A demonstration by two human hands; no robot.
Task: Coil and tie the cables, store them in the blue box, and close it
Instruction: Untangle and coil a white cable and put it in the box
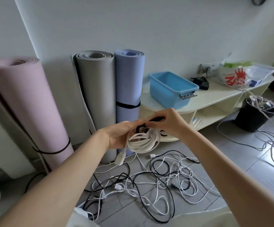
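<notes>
Left hand [118, 136] cups a coil of white cable [142, 141] while the right hand [167, 123] pinches a black strap [151, 122] over it. Below this grip, loose cables [149, 181] tangle on the floor. Beyond it, the blue box [172, 89] sits open on the bench [214, 97].

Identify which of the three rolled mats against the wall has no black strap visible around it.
The grey mat, standing in the middle. The pink mat on its left and the blue mat on its right each show a black band.
</notes>
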